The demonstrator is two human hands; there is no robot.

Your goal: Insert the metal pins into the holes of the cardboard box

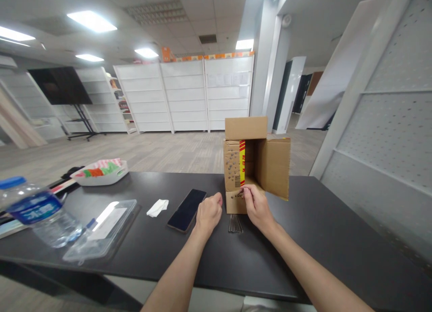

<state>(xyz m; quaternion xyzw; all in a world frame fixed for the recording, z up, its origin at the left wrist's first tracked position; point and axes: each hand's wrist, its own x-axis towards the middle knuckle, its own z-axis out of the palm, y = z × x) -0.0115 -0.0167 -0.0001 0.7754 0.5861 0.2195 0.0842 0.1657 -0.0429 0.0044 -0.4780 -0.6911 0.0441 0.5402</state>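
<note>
A cardboard box (232,168) stands on the table with its opening towards me and its flaps spread. Several grey round spots, like nail heads, dot its left flap. Along the lower front flap (236,206) runs a row of small dark holes. My right hand (258,206) is at this flap, thumb and fingers pinched on a thin dark piece that looks like a nail (240,191). Below the box lies a fanned row of nails (235,223). Left of the box, my left hand (209,213) is closed beside the phone; whatever its curled fingers hold is hidden.
A black phone (187,210) and a folded white tissue (158,208) lie on the left. Farther left are a clear plastic case (104,231), a water bottle (43,213) and a white basket (99,180) with coloured packets. The dark table (303,240) extends right towards a perforated panel (388,123).
</note>
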